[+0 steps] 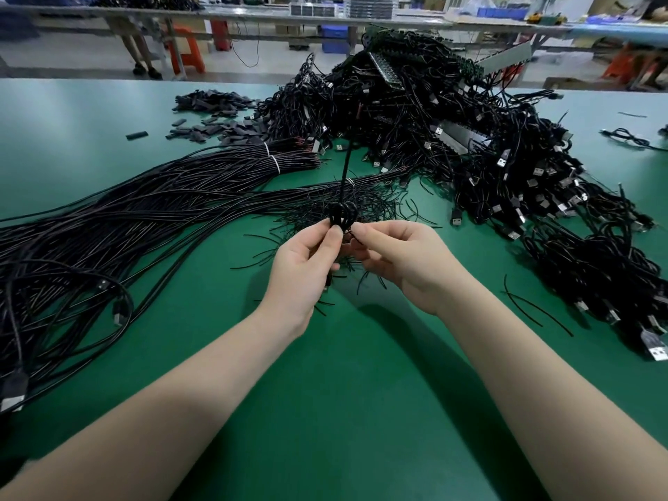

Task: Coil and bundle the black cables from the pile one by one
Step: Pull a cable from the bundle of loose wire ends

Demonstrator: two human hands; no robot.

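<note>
Left hand [303, 262] pinches coiled cable [341, 213]; right hand [394, 254] pinches tie end; keep loops tight, twist snug

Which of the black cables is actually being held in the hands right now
The small coiled cable at centre: the left hand grips its loops and the right hand pinches beside them. The straight tied bundles and tangled pile lie untouched.

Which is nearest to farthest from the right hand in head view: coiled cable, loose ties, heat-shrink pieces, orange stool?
1. Coiled cable: at the right hand fingertips, gripped by the left hand.
2. Loose ties: just beyond the hands.
3. Heat-shrink pieces: far left on the table.
4. Orange stool: beyond the table.
</note>
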